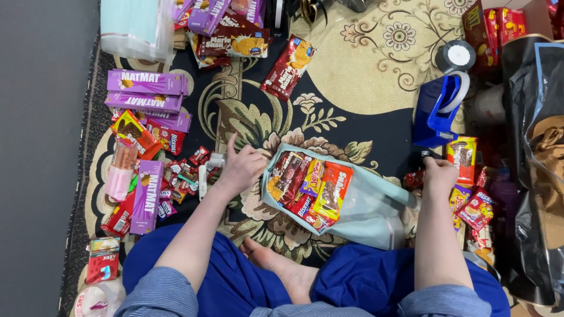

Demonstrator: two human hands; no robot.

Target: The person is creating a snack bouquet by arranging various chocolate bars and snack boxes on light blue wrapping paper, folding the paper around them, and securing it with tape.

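The left hand (pixel 239 167) rests on the rug (pixel 364 111), fingers curled, with the first finger sticking up. It sits right at the left edge of the clear bag (pixel 367 205). I cannot tell if it has hold of the bag or of a small white thing beside it. The right hand (pixel 439 175) is closed in a loose fist at the right end of the bag. Something small and dark pokes out by the thumb, but I cannot tell what it is or if the hand grips it.

The clear bag lies flat in the middle of the rug, just in front of the person's bare foot (pixel 282 267). It holds a bunch of snack packs (pixel 311 188), red, orange and yellow, packed side by side in its left half.

To the left of the left hand is a heap of small candies (pixel 179 179). Near the rug's left edge lie long purple boxes (pixel 145 88), and 1 more purple box (pixel 147 196) lies by the left knee. Just right of the right hand is a pile of red and yellow snack packs (pixel 473 205). Above that hand stands a blue tape holder (pixel 437 108), with a dark tape roll (pixel 457 56) near it. A red biscuit pack (pixel 288 67) lies alone toward the rug's top edge. A black plastic bag (pixel 537 164) sits at the right edge.
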